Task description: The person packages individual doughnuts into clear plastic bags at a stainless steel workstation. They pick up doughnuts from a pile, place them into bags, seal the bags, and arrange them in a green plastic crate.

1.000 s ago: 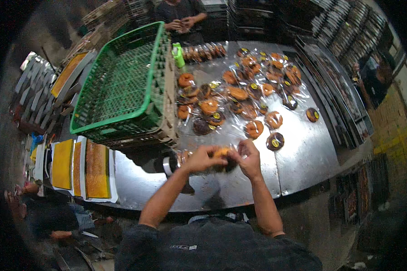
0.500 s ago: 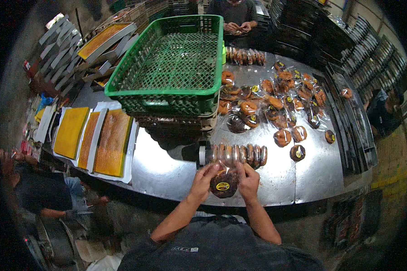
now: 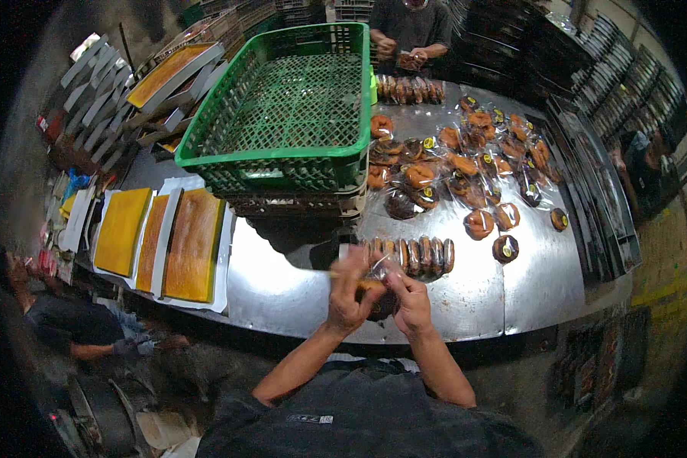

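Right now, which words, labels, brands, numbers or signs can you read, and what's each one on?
None legible here.
Yellow stickers on several bagged doughnuts: too small to read.
Pale mark on the wearer's dark shirt: too small and blurred.
Doughnut between the left hand and right hand: blurred, partly covered, no lettering visible.

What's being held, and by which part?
A bagged doughnut: the right hand seems to pinch its clear wrapper near the top; the left hand is blurred beside it, hold unclear.
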`<state>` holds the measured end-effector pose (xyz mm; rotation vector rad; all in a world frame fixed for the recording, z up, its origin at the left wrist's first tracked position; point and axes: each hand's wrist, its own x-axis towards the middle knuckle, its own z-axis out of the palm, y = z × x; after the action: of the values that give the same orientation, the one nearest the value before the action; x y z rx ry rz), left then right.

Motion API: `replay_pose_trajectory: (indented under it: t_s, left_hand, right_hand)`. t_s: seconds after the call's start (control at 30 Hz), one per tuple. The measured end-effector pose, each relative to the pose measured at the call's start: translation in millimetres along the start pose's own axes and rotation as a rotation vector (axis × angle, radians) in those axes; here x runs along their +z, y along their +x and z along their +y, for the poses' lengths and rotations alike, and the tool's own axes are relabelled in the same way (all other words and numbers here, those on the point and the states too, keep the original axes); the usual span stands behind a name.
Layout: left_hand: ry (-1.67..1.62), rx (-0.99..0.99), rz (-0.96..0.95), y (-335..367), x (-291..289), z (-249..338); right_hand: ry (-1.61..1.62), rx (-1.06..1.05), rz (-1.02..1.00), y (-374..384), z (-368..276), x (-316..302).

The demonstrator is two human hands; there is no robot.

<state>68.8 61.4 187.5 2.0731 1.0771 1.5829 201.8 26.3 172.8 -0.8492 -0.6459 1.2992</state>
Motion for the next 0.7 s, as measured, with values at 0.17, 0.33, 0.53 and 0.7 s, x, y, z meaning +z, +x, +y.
replay_pose_trajectory:
  t_s: [0.17, 0.33, 0.53, 0.7]
  left_hand:
    - [-0.362, -0.763, -0.632, 1, 0, -5]
    - [-0.353, -0.662, -0.502, -6, 32, -6]
    - [-0.67, -0.948, -0.522, -13, 40, -3]
    - [-0.415, -0.918, -0.167, -29, 54, -4]
  right_hand:
    - [-0.399, -0.09, -0.046, 5, -7, -49]
    - [-0.849, -0.284, 0.034, 13, -29, -56]
    - [-0.779, -0.268, -0.338, 31, -61, -81]
    - [-0.885, -0.096, -0.079, 19, -13, -73]
